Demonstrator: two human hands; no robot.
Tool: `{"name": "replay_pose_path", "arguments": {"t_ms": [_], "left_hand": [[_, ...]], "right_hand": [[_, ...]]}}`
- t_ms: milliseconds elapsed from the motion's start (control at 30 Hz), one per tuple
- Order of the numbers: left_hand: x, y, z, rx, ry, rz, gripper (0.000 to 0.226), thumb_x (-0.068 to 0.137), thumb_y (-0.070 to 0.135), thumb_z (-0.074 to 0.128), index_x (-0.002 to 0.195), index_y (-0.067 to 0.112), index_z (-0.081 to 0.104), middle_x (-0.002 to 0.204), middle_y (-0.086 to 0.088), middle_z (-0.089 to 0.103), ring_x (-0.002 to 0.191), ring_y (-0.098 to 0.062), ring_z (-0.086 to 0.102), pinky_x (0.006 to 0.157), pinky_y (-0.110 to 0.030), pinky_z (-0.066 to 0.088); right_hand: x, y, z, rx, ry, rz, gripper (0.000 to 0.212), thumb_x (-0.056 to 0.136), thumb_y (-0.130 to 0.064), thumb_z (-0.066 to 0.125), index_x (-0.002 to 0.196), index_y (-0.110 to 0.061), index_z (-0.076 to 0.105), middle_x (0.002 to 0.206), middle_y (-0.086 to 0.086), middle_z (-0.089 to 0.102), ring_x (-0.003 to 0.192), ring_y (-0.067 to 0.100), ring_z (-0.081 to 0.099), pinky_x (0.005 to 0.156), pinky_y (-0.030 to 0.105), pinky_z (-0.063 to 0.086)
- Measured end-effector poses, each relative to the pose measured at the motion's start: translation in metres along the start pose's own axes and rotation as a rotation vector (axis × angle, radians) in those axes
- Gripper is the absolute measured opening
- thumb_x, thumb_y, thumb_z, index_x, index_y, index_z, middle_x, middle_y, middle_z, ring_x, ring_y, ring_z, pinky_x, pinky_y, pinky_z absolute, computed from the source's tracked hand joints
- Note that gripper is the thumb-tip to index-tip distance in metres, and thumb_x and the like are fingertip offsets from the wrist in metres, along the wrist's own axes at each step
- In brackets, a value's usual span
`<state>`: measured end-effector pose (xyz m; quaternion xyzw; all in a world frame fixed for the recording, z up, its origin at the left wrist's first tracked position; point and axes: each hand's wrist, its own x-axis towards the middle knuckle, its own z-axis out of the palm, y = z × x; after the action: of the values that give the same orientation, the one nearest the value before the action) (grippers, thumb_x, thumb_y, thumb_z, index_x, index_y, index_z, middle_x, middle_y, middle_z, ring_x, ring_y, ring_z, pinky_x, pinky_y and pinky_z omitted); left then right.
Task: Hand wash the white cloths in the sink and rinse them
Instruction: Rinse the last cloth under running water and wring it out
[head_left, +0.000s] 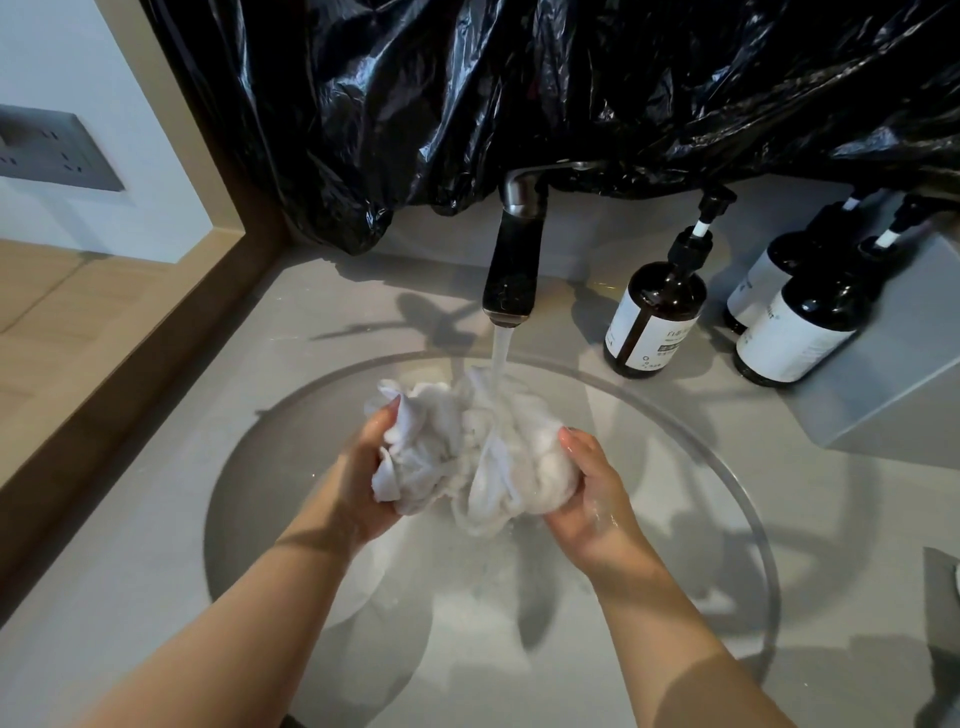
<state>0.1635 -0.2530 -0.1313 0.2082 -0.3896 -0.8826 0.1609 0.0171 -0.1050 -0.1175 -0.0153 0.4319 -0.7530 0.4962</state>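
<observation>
From my head view, my left hand (363, 483) and right hand (587, 499) each clutch an end of the bunched wet white cloth (467, 457), held above the round grey sink (727, 467) under the dark metal tap's (511, 260) running stream.

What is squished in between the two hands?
In the head view, a bunched white cloth sits between the left hand and the right hand, both gripping it under the tap's water stream.
</observation>
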Motion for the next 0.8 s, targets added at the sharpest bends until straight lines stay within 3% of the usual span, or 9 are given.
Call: {"name": "replay_pose_path", "arguments": {"t_ms": [133, 233, 333, 400, 500, 633, 700, 733, 800], "left_hand": [[-0.001, 0.001, 0.004, -0.007, 0.023, 0.048, 0.053, 0.093, 0.049, 0.038, 0.094, -0.004, 0.046, 0.071, -0.034, 0.026, 0.050, -0.027, 0.019, 0.048, -0.028, 0.009], [0.000, 0.002, 0.008, -0.046, -0.069, 0.091, 0.055, 0.094, 0.044, 0.024, 0.088, -0.004, 0.050, 0.062, -0.029, 0.029, 0.045, -0.025, 0.019, 0.041, -0.023, 0.013], [0.002, 0.004, 0.013, -0.142, -0.216, 0.103, 0.070, 0.087, 0.053, 0.046, 0.101, -0.014, 0.030, 0.069, -0.031, 0.045, 0.051, -0.018, 0.017, 0.047, -0.025, 0.009], [0.004, 0.003, 0.012, -0.251, -0.286, 0.047, 0.091, 0.082, 0.044, 0.064, 0.109, -0.021, 0.008, 0.050, -0.016, 0.035, 0.047, -0.012, 0.006, 0.049, -0.024, 0.008], [0.002, -0.003, 0.011, -0.157, -0.189, 0.079, 0.076, 0.077, 0.039, 0.071, 0.090, -0.012, 0.017, 0.050, -0.008, 0.019, 0.047, -0.012, 0.001, 0.050, -0.024, 0.006], [0.006, -0.007, 0.017, -0.070, 0.046, 0.078, 0.069, 0.070, 0.045, 0.076, 0.078, 0.012, 0.016, 0.057, -0.009, 0.010, 0.054, -0.018, 0.016, 0.051, -0.030, 0.014], [0.011, -0.007, 0.023, -0.095, 0.075, 0.049, 0.047, 0.073, 0.047, 0.070, 0.085, 0.010, 0.043, 0.054, -0.016, 0.037, 0.053, -0.020, 0.046, 0.052, -0.026, 0.038], [0.014, -0.006, 0.029, -0.125, 0.048, 0.040, 0.042, 0.081, 0.046, 0.061, 0.097, 0.008, 0.056, 0.071, -0.016, 0.059, 0.069, -0.021, 0.062, 0.064, -0.029, 0.050], [0.021, -0.002, 0.040, -0.114, 0.032, 0.020, 0.053, 0.089, 0.043, 0.048, 0.119, 0.000, 0.055, 0.101, -0.016, 0.066, 0.096, -0.029, 0.064, 0.082, -0.037, 0.053]], "right_hand": [[0.000, 0.000, -0.002, 0.050, -0.020, -0.006, 0.016, 0.078, -0.020, 0.058, 0.091, -0.011, 0.058, 0.087, 0.005, 0.064, 0.080, 0.017, 0.066, 0.076, 0.034, 0.050], [0.002, 0.000, -0.005, 0.084, -0.007, -0.054, 0.022, 0.088, -0.018, 0.051, 0.080, -0.014, 0.071, 0.083, 0.004, 0.068, 0.076, 0.014, 0.068, 0.074, 0.029, 0.055], [0.003, -0.006, -0.004, 0.112, 0.060, -0.053, 0.022, 0.088, -0.024, 0.052, 0.091, -0.012, 0.070, 0.091, 0.006, 0.071, 0.083, 0.017, 0.069, 0.080, 0.032, 0.052], [0.004, -0.009, -0.007, 0.114, 0.101, -0.062, 0.029, 0.094, -0.026, 0.046, 0.089, -0.012, 0.071, 0.086, 0.006, 0.071, 0.082, 0.019, 0.068, 0.077, 0.033, 0.049], [0.003, -0.008, -0.011, 0.096, 0.118, -0.089, 0.046, 0.096, -0.027, 0.040, 0.070, -0.016, 0.076, 0.078, 0.003, 0.071, 0.076, 0.017, 0.068, 0.074, 0.032, 0.046], [0.001, -0.008, -0.011, 0.098, 0.111, -0.107, 0.049, 0.095, -0.025, 0.037, 0.066, -0.017, 0.076, 0.074, 0.002, 0.070, 0.075, 0.015, 0.067, 0.072, 0.030, 0.045], [0.000, -0.008, -0.011, 0.120, 0.097, -0.149, 0.043, 0.094, -0.025, 0.037, 0.075, -0.015, 0.074, 0.077, 0.003, 0.069, 0.080, 0.017, 0.065, 0.072, 0.030, 0.046], [0.001, -0.009, -0.014, 0.145, 0.105, -0.168, 0.037, 0.092, -0.025, 0.038, 0.080, -0.014, 0.072, 0.080, 0.003, 0.068, 0.083, 0.018, 0.064, 0.074, 0.030, 0.046], [0.002, -0.010, -0.017, 0.182, 0.133, -0.205, 0.029, 0.088, -0.026, 0.041, 0.085, -0.013, 0.067, 0.084, 0.004, 0.064, 0.087, 0.021, 0.061, 0.076, 0.030, 0.045]]}}
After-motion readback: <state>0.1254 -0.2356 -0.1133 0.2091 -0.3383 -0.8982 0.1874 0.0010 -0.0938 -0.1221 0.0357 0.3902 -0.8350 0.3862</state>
